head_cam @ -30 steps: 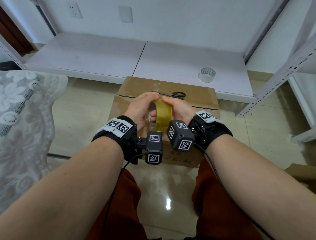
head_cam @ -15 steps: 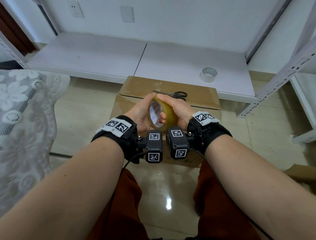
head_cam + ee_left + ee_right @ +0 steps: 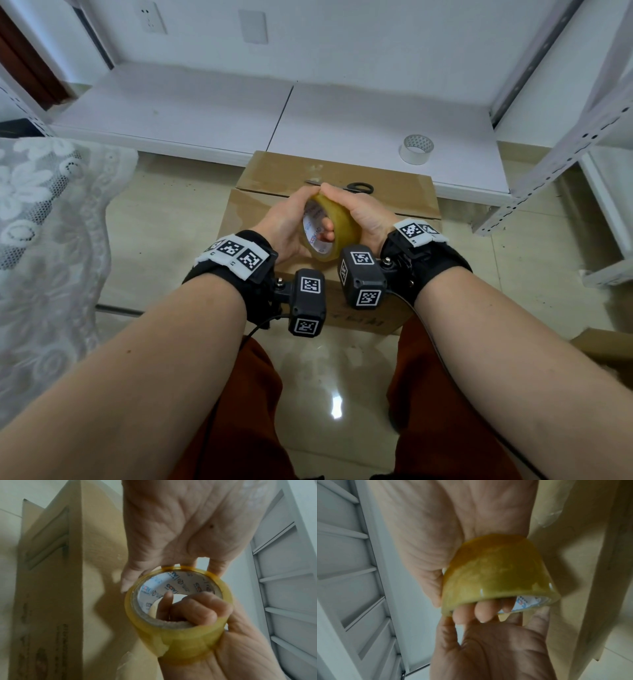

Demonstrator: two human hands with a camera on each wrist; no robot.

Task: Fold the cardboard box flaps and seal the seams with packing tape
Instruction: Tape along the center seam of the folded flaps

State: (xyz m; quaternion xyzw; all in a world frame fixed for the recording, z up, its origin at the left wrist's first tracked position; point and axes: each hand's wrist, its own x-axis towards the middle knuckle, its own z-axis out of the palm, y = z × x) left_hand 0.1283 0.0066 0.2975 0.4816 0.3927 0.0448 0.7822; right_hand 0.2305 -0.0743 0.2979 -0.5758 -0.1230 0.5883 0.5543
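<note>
A roll of yellowish packing tape (image 3: 337, 226) is held up between both hands above the brown cardboard box (image 3: 274, 174), whose top flaps lie folded down. My left hand (image 3: 284, 222) grips the roll's outer rim with thumb and fingers, as the left wrist view shows (image 3: 171, 527). Several fingers of my right hand (image 3: 363, 212) pass through the printed white core, and its palm wraps the outside (image 3: 453, 527). The roll (image 3: 180, 635) is tilted, its open core facing left. A wrinkled tape end lies on its outer face.
Black-handled scissors (image 3: 359, 187) lie on the box top just beyond the hands. A white tape roll (image 3: 416, 149) sits on the low white shelf behind. A lace cloth (image 3: 44, 240) is at left, a metal rack (image 3: 565, 154) at right, more cardboard (image 3: 603, 346) at far right.
The roll has turned in my hands from edge-on to showing its white core on the left. Both hands stayed together over the box, and the right wrist dropped slightly.
</note>
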